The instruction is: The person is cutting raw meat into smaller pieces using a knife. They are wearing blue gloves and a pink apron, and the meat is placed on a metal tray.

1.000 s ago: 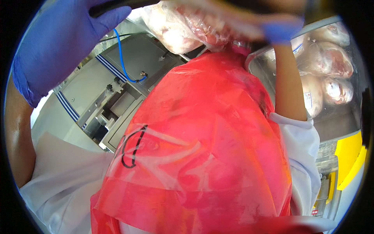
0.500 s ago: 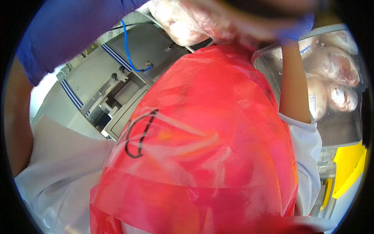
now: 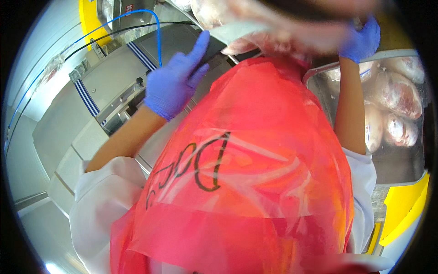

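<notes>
My left hand (image 3: 175, 84), in a blue-purple glove, is raised over the steel machine with its index finger stretched out and thumb apart; nothing shows in it. My right hand (image 3: 366, 42), gloved alike, is at the upper right, its fingers curled and partly hidden behind a blurred pinkish shape; what it holds, if anything, I cannot make out. Between the hands, just beyond my red plastic apron (image 3: 255, 182), lies a piece of raw meat (image 3: 273, 43). A pale plastic-wrapped piece of meat (image 3: 207, 13) is behind it to the left.
At the right stands a metal tray (image 3: 392, 169) with several bagged pieces of meat (image 3: 398, 93). A yellow panel (image 3: 404, 208) sits below it. The steel machine (image 3: 116, 75) fills the left, with a blue hose (image 3: 159, 41) and a black cable (image 3: 132, 27) running over it.
My left hand and forearm have come down from the upper left rim toward the middle, over the machine. My right hand stays near its place. The view has shifted slightly.
</notes>
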The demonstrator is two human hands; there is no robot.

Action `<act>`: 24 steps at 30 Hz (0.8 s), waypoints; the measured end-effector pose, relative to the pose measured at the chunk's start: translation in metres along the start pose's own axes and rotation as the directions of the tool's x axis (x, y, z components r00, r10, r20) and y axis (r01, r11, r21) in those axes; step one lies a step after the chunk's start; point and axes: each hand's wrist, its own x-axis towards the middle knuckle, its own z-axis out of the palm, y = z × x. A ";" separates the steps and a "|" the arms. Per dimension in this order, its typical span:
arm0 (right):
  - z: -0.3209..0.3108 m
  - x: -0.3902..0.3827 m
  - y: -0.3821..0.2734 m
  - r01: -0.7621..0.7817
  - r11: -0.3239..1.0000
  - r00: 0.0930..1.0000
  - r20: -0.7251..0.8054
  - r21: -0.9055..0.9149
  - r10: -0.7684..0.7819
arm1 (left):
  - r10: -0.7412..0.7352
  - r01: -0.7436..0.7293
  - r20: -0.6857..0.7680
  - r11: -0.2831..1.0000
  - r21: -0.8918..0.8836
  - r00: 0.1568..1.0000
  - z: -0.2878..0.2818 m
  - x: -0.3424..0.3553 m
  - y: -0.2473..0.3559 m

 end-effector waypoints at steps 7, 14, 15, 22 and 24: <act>0.043 -0.014 0.058 -0.009 0.981 0.997 -0.081 -0.196 -0.007 | -0.042 0.018 -0.043 0.892 -0.452 0.998 0.044 -0.024 -0.019; 0.063 -0.018 0.101 0.164 0.980 0.986 -0.010 -0.110 -0.166 | -0.042 0.094 0.185 0.955 -0.280 0.982 -0.039 0.014 -0.033; 0.060 -0.016 0.097 0.166 0.979 0.985 -0.023 -0.120 -0.170 | -0.064 0.145 0.274 0.947 -0.286 0.959 -0.050 0.024 -0.033; 0.056 -0.015 0.097 0.213 0.937 0.973 -0.026 -0.275 -0.229 | 0.119 -0.052 0.240 0.962 -0.266 0.963 -0.047 0.057 -0.045; 0.041 -0.005 0.099 0.274 0.860 0.954 0.011 -0.432 -0.298 | 0.121 -0.065 0.200 0.962 -0.266 0.972 -0.033 0.051 -0.047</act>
